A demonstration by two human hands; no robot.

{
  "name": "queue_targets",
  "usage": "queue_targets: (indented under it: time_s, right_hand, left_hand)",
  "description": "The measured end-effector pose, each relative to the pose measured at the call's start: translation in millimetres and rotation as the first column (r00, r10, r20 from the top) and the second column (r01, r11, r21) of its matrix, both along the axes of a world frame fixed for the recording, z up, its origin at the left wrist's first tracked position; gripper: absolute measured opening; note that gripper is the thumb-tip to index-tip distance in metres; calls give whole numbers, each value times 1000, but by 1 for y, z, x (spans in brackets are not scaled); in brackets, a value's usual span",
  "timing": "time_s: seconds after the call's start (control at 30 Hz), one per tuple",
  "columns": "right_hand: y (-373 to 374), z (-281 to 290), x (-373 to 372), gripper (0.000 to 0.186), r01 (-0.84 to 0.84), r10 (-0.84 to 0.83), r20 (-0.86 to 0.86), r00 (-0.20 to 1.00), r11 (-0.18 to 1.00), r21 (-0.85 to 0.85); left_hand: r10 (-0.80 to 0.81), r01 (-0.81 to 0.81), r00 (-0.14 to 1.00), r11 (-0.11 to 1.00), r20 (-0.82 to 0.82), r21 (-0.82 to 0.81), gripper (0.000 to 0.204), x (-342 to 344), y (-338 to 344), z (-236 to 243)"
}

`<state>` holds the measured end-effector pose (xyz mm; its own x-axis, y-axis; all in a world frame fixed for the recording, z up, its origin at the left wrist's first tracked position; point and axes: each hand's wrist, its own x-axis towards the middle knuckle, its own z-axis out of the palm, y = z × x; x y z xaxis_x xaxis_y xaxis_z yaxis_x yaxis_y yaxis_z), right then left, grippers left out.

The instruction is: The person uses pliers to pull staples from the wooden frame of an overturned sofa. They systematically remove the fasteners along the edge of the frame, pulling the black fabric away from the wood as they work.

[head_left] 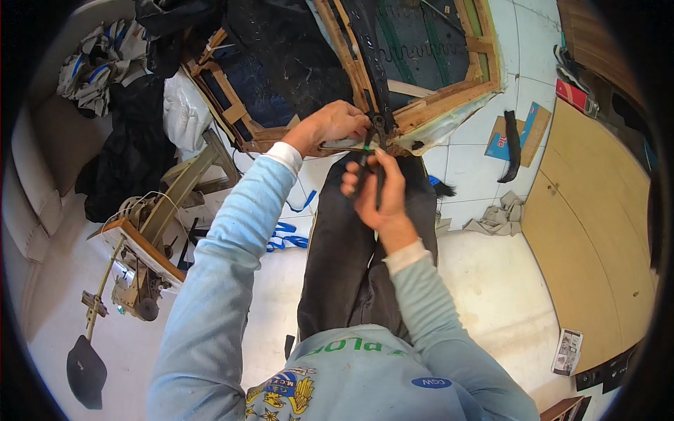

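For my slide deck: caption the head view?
Left hand steadies wooden furniture frame; right hand works pliers at its edge.

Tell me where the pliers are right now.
In the head view, centre top: the right hand grips the pliers against the wooden furniture frame, beside the left hand.

A dark-handled tool [370, 160] with a green band stands nearly upright, its metal tip at twelve o'clock touching the lower edge of an upturned wooden sofa frame [449, 98]. A black strap [372, 56] runs down the frame to that spot.
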<state>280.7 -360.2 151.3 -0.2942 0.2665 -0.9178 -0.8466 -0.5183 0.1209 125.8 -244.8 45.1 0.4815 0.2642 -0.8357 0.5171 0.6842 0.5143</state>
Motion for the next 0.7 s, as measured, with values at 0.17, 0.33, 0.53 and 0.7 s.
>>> queue_targets:
  time_s: [0.17, 0.33, 0.53, 0.7]
  right_hand:
    - [-13, 0, 132, 26, -805, 773, 227, 592, 578, 131]
    - [-37, 15, 170, 21, -814, 731, 418, 540, 580, 36]
    - [-50, 10, 135, 53, -686, 607, 375, 701, 718, 118]
    - [-41, 12, 82, 55, -567, 546, 157, 823, 807, 168]
  left_hand:
    - [125, -42, 973, 920, -191, 389, 44, 17, -41, -5]
    - [302, -155, 944, 761, -133, 630, 53, 50, -85, 4]
    - [396, -244, 913, 726, -100, 642, 60, 86, -118, 19]
    - [630, -548, 773, 723, -76, 420, 46, 85, -103, 16]
